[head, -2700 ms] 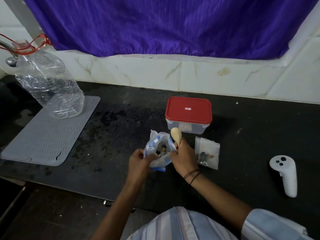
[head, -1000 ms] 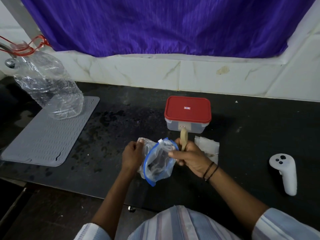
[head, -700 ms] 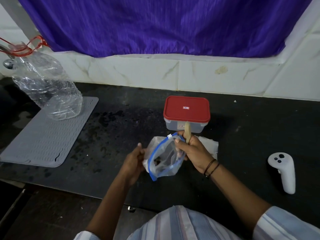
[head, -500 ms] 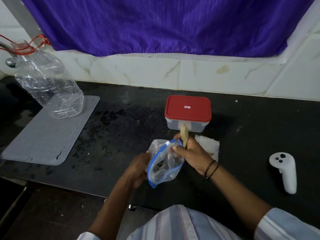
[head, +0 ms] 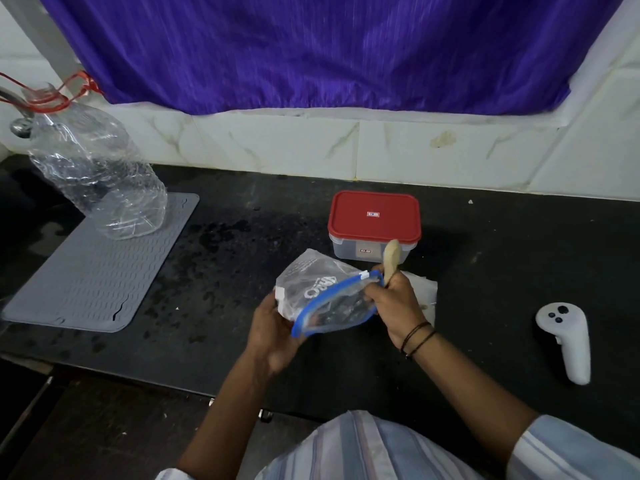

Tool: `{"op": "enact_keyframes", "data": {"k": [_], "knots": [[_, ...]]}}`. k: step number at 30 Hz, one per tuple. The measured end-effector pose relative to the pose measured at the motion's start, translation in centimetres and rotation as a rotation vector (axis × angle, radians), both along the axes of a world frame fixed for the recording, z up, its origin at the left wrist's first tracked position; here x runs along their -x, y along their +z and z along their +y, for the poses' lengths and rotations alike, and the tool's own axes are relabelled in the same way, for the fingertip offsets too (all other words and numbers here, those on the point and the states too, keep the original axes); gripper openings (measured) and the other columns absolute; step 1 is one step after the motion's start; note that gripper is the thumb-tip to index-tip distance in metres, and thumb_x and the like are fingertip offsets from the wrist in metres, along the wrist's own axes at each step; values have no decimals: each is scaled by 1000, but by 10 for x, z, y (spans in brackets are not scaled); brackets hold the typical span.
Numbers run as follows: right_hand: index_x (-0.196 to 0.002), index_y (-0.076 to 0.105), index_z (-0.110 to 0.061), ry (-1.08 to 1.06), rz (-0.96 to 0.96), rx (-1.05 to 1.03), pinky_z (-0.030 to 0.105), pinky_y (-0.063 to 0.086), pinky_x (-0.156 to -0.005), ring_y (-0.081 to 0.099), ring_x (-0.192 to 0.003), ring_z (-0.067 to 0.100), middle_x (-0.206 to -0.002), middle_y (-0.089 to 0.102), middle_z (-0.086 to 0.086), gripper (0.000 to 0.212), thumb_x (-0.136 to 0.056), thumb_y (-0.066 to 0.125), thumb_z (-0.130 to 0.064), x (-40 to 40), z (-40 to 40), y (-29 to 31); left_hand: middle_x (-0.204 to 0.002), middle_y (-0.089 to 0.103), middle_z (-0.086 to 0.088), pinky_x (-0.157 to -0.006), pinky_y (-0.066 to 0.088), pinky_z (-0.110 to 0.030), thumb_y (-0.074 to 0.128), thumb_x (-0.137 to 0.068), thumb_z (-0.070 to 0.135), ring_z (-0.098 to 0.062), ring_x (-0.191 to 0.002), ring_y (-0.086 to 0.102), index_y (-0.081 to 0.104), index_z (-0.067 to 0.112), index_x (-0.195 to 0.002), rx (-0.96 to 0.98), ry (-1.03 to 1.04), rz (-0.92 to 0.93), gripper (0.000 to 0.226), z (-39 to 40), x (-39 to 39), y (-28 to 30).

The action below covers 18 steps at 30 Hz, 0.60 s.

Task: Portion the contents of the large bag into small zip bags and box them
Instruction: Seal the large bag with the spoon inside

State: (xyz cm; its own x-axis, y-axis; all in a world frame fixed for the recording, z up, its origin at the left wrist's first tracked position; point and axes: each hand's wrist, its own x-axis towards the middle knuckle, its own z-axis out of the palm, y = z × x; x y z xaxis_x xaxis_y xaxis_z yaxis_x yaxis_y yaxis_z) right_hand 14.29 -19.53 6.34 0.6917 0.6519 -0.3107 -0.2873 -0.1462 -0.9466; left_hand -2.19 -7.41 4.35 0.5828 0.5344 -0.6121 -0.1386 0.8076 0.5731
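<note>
The clear plastic zip bag with a blue rim (head: 325,299) is held above the black countertop (head: 242,251), its mouth open. The left hand (head: 273,336) grips its lower side. The right hand (head: 394,303) pinches the rim and holds a pale wooden spoon (head: 391,259). Just behind stands a red-lidded plastic box (head: 374,216), closed. A small clear bag (head: 424,294) lies beside the right hand.

I stand at a black speckled stone counter (head: 242,341) that meets a wall of white marbled tiles (head: 433,154), above which a pleated purple curtain (head: 311,46) hangs in dim light, and dark brown flooring (head: 86,438) lies below the counter's edge.
</note>
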Motion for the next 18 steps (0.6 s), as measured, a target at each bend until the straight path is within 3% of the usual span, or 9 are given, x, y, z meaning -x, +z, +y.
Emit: {"op": "enact_keyframes", "data": {"k": [3,5,7,9,11,13,15,18], "knots": [[-115,53,-15,-13,-368,110,13,50,-73,59,-102,14,-115,52,3,38,-82,73,-13,0,-3,-3,-109,74,-13,-80,59,-39,43,-103,33,-24,-90,71,68,11,-122,-34,15,69,38,-3,-2,1],[-108,49,-29,-120,-709,20,8,47,-75,54,-98,10,-111,45,0,43,-79,77,-13,8,-8,2,-108,74,-13,-82,58,-39,41,-106,28,-25,-91,70,67,10,-117,-60,73,111,34,-1,-4,1],[-102,51,-39,-92,-855,-104,8,47,-76,55,-92,4,-105,52,-2,40,-77,79,-24,19,-13,5,-105,75,-14,-71,62,-37,41,-107,27,-25,-90,72,65,8,-117,-68,146,150,33,0,-7,-2],[-94,57,-35,107,-771,-18,14,51,-74,61,-85,2,-96,63,-5,33,-72,76,-52,34,-14,5,-103,75,-14,-65,61,-36,41,-108,26,-24,-87,73,64,7,-118,-62,224,173,32,-2,-10,-5],[-105,59,-34,319,-623,219,24,56,-72,66,-81,3,-94,67,-10,54,-66,70,-69,52,-13,-1,-103,74,-16,-72,59,-39,40,-108,23,-27,-89,71,65,7,-116,-78,270,180,30,-8,-15,-6],[-111,55,-34,357,-434,278,23,55,-67,69,-71,5,-91,69,-7,47,-74,73,-56,65,-11,-6,-100,74,-16,-80,58,-42,39,-108,22,-27,-88,71,65,8,-113,-103,298,192,30,-14,-18,-8],[-110,55,-26,276,-264,224,21,49,-66,69,-66,3,-82,73,-1,30,-87,69,-37,70,-8,-7,-99,74,-16,-76,58,-40,41,-108,24,-26,-85,71,63,5,-113,-141,328,212,30,-18,-20,-9],[-109,52,-17,208,-78,208,9,41,-50,63,-53,-5,-94,73,7,26,-91,65,-31,69,-4,-7,-106,71,-19,-76,59,-39,43,-108,27,-27,-90,71,58,1,-117,-153,368,205,32,-25,-22,-12]]}}
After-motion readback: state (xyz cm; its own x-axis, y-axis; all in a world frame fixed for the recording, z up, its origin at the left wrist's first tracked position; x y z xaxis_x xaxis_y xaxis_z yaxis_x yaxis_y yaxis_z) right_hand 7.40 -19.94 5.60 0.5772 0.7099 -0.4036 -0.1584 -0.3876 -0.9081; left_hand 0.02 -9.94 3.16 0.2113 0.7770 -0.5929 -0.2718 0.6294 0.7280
